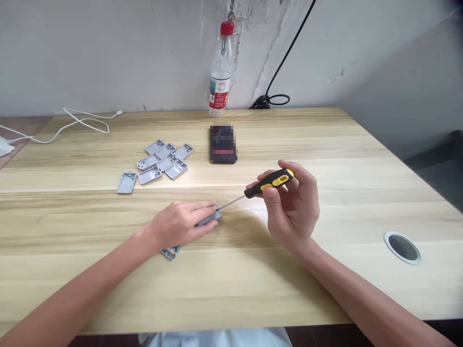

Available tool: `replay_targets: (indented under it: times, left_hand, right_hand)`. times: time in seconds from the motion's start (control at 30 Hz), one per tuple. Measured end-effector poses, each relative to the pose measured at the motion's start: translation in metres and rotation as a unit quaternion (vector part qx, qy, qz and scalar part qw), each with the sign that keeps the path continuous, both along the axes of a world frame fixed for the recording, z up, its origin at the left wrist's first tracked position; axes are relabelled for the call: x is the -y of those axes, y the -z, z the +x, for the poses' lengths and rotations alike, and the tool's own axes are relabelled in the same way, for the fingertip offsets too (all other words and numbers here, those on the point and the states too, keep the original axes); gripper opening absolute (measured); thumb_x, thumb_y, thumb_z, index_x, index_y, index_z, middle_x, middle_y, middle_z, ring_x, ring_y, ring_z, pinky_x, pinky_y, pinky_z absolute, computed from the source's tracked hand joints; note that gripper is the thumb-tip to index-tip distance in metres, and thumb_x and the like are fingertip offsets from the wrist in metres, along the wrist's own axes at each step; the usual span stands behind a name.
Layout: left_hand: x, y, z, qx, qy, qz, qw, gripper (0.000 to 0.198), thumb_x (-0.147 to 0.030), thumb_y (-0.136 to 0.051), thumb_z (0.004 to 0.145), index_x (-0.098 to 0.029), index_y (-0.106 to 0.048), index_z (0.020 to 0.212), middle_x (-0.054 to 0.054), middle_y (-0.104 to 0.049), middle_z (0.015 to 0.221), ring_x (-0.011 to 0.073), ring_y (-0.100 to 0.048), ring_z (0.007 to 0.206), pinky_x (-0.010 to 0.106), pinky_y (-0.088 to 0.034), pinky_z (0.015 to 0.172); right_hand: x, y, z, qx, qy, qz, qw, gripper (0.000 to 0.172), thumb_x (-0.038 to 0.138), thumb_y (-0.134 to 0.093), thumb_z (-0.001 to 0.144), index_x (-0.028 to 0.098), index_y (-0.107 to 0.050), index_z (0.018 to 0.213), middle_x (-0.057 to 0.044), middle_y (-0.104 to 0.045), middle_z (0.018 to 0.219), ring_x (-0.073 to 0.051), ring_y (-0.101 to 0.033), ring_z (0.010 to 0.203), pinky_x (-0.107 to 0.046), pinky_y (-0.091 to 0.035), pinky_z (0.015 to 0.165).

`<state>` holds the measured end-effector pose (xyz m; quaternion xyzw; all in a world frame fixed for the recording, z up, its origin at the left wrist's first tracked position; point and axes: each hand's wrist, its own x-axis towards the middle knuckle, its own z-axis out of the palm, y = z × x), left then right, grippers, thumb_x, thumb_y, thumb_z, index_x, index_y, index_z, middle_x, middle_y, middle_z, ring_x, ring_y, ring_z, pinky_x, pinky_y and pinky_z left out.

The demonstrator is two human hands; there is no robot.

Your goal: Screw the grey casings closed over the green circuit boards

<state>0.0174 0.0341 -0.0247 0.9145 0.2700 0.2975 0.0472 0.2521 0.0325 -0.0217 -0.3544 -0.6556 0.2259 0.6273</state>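
Observation:
My left hand (181, 223) is closed over a small grey plastic case (211, 218) that rests on the wooden table (231, 284); only the case's right end shows. My right hand (292, 205) grips a black and yellow screwdriver (269, 182), whose thin metal tip reaches down-left to the case's top edge beside my left fingers. Under my left wrist lies another small part (171, 251) with a green edge, mostly hidden.
Several grey case shells (161, 163) lie in a cluster at the table's left middle. A dark blurred box (222, 144) stands beyond my hands, with a red-capped plastic bottle (220, 72) behind it. White cable (72, 123) far left, black cable (271, 100) at the wall, round cable hole (402, 247) right.

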Motion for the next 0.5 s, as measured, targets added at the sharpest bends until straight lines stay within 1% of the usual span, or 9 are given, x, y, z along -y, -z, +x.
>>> replay_targets:
  times: [0.17, 0.37, 0.5]
  left_hand:
    - [0.0002, -0.0008, 0.0001, 0.001, -0.002, -0.003, 1.0, 0.018, -0.024, -0.062, 0.095, -0.014, -0.072, 0.105, 0.007, -0.078, 0.11, 0.0187, -0.077, 0.094, 0.025, -0.065, 0.081]
    - [0.0003, -0.0003, 0.0001, 0.002, -0.005, -0.009, 1.0, 0.018, -0.024, -0.062, 0.095, -0.014, -0.072, 0.105, 0.007, -0.078, 0.111, 0.0186, -0.077, 0.094, 0.025, -0.065, 0.083]
    - [0.0002, 0.0003, 0.0001, 0.007, -0.002, -0.009, 1.0, 0.018, -0.024, -0.062, 0.095, -0.013, -0.072, 0.105, 0.007, -0.078, 0.111, 0.0183, -0.077, 0.094, 0.024, -0.064, 0.082]
  right_hand:
    - [0.0003, -0.0004, -0.0003, -0.003, 0.009, 0.008, 1.0, 0.038, 0.025, -0.059, 0.098, 0.03, -0.051, 0.135, -0.006, -0.062, 0.101, -0.02, -0.07, 0.079, -0.04, -0.066, 0.066]
    - [0.0, -0.0005, -0.0006, -0.013, -0.007, 0.007, 1.0, 0.04, 0.021, -0.059, 0.097, 0.031, -0.052, 0.135, -0.006, -0.062, 0.102, -0.02, -0.07, 0.079, -0.039, -0.065, 0.064]
    - [0.0003, -0.0006, -0.0005, -0.016, -0.014, 0.015, 1.0, 0.041, 0.018, -0.059, 0.097, 0.032, -0.052, 0.135, -0.005, -0.062, 0.102, -0.019, -0.07, 0.081, -0.039, -0.066, 0.068]
